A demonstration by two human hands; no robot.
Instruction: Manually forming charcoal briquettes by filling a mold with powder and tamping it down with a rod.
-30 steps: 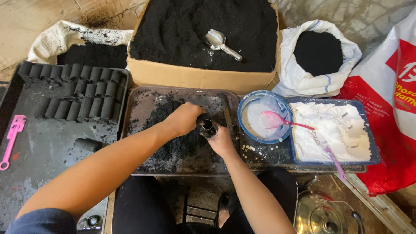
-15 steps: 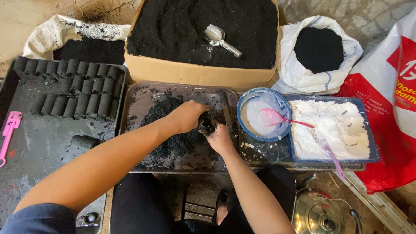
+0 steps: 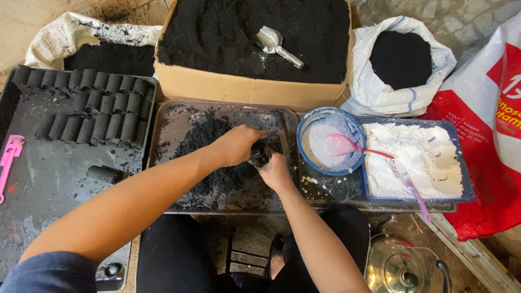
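A small black lump [image 3: 259, 155] sat between the two hands, over the middle of the metal tray [image 3: 168, 125]. The left hand [image 3: 236, 144] was curled tight over the top of the lump, and the right hand [image 3: 275, 169] cupped it from below with the fingers closed around it. Both hands looked dirty with black dust. Loose black powder [image 3: 211, 163] lay in a heap on the tray, right under the hands. To press a lump like this well, it seemed best to squeeze evenly from both sides and keep the hands low over the tray, so that crumbs would fall back into the heap. Too hard a squeeze might have cracked it. To the left lay a dark board [image 3: 59, 173] with rows of finished black rolls [image 3: 92, 103], and one roll [image 3: 106, 173] lay alone nearer the person. A pink tool [image 3: 10, 157] lay at the far left edge. Just to the right of the tray stood a blue bowl [image 3: 304, 127] with a pink spoon [image 3: 347, 146] in white paste, and beside it a blue tub [image 3: 467, 184] of white powder. Behind the tray stood a box [image 3: 239, 87] full of black powder with a metal scoop [image 3: 274, 43] on top.
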